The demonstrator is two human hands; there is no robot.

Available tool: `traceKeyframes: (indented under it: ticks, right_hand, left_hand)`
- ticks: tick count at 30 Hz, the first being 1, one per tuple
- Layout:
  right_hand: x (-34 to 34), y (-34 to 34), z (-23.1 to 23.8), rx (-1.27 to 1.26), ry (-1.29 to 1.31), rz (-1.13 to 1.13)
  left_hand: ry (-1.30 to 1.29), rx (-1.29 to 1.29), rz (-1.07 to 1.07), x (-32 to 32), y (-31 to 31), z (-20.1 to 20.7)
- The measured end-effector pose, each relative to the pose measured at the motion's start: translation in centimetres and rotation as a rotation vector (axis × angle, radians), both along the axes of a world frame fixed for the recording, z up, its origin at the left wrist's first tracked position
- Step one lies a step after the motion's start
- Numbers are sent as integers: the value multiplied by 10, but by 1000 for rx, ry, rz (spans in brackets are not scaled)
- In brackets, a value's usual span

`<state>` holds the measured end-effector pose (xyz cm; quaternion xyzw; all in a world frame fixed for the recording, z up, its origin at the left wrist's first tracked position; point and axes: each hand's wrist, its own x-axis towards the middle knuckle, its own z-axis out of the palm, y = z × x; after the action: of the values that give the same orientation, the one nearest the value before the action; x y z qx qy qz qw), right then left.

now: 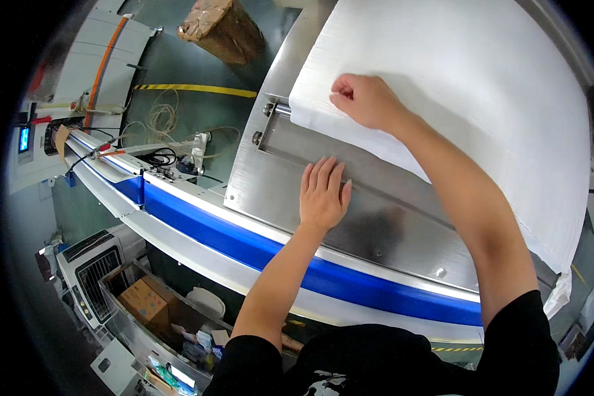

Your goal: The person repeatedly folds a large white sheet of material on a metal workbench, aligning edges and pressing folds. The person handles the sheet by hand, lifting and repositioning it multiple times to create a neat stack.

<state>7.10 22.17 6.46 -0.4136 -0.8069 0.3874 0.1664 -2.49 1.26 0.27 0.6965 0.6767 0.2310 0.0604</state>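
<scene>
A broad white sheet [455, 53], with fine creases along its left edge, drapes over the steel work table [257, 178]. It looks like cloth or film; I cannot tell which. My left hand [322, 195] rests palm down on the bare steel near the front, fingers stretched out and holding nothing. Above the sheet's left part, my right hand [366, 99] is curled into a loose fist with nothing visible in it. A metal roller [282, 109] shows at a recessed slot in the table, its remaining length hidden under the sheet.
A blue and white rail [218, 232] runs along the table's front. Coiled hoses [162, 119] and cables lie at the left, near a wrapped brown bundle [221, 30]. At lower left are a portable white appliance [94, 277] and a bin [135, 317] holding a cardboard box.
</scene>
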Motion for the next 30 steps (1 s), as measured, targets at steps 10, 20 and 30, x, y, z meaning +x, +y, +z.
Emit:
traceKeyframes:
  ticks: [10,20,30]
  right_hand:
    - [-12,20,-10,2,-84,-10]
    - [-11,20,-16,69,-35,-28]
    - [-8,20,-30,244,-82,-85]
  left_hand:
    - [-25,-19,-6,1,3,-5]
    - [-18,1,-5,1,3,-6]
    - [-40,189,59,-23,41,2]
